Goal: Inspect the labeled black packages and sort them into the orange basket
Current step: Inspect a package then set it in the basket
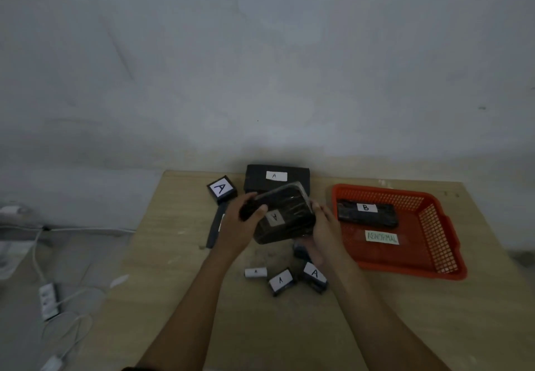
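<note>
at frame centre a shiny-wrapped, likely slippery black package (285, 220) is gripped at both ends by the left hand (241, 220) and right hand (324, 226).

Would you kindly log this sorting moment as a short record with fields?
held item: black package, label A, raised above the table
left hand: grips the package's left end
right hand: holds its right side
orange basket: one package labelled B inside, plus an ABNORMAL tag
still on table: large A package, small A box, three small A items near the wrists
</note>
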